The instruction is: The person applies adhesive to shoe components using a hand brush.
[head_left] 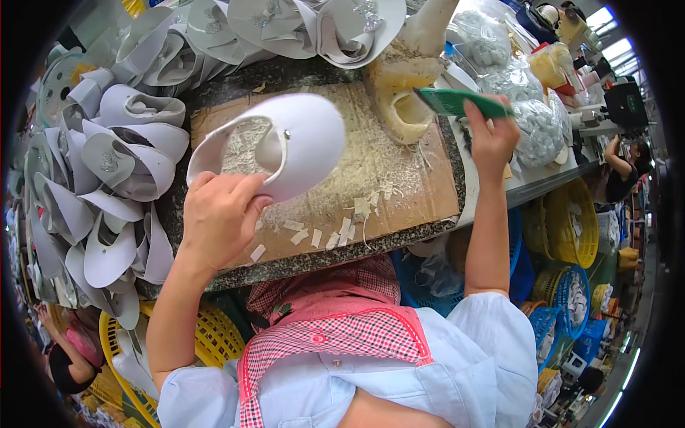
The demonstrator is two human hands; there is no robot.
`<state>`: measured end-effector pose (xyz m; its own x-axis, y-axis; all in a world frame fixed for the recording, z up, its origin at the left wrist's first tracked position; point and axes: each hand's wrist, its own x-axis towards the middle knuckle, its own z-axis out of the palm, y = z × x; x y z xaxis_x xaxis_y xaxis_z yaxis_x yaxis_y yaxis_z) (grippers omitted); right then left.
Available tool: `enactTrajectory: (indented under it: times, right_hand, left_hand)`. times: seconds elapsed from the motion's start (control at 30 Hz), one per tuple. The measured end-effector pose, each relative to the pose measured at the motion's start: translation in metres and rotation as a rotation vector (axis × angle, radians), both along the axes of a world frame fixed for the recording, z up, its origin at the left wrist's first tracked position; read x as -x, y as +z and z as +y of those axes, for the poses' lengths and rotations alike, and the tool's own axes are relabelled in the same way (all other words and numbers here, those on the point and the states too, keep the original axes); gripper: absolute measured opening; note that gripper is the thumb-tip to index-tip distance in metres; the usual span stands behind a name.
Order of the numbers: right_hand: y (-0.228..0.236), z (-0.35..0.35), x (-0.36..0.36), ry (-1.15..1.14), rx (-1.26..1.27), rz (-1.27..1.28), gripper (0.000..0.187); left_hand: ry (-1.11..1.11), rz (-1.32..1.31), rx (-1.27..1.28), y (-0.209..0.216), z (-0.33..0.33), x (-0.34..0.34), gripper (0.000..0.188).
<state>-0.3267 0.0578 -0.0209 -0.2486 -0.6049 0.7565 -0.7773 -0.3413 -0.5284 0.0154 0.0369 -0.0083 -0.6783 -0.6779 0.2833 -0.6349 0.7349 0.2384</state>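
Observation:
My left hand (222, 214) pinches the edge of a white shoe upper (310, 139), fingers over the rim and thumb below. The upper is tilted above a brown cardboard sheet (421, 200) covered with dried glue crumbs and small white strips. A small shiny stud shows by its opening. My right hand (494, 135) grips a flat green tool (464, 103), probably a glue brush; its far end is over the mouth of a glue-crusted yellowish container (412, 118). Whether that end touches the container I cannot tell.
White shoe uppers (135, 153) are heaped at the left, and more (275, 28) line the back. Plastic bags of parts (539, 132) lie at the right. Yellow (574, 221) and blue baskets (579, 299) stand below the stone-topped table (171, 242). Other people (628, 167) sit farther off.

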Motion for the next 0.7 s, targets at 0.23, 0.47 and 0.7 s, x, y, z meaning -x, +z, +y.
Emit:
enactTrajectory:
  times: [0.23, 0.47, 0.7]
  right_hand:
    - [-0.038, 0.037, 0.024, -0.111, -0.156, -0.485, 0.008]
    - [-0.066, -0.022, -0.106, 0.592, -0.504, -0.624, 0.008]
    - [-0.056, -0.009, -0.091, 0.839, -0.618, -0.339, 0.009]
  left_hand:
    - [-0.123, -0.202, -0.264, -0.02, -0.001, 0.004, 0.035]
    - [-0.237, -0.236, -0.295, -0.041, -0.021, 0.01, 0.028]
    - [-0.244, -0.304, -0.463, -0.038, -0.029, 0.005, 0.025]
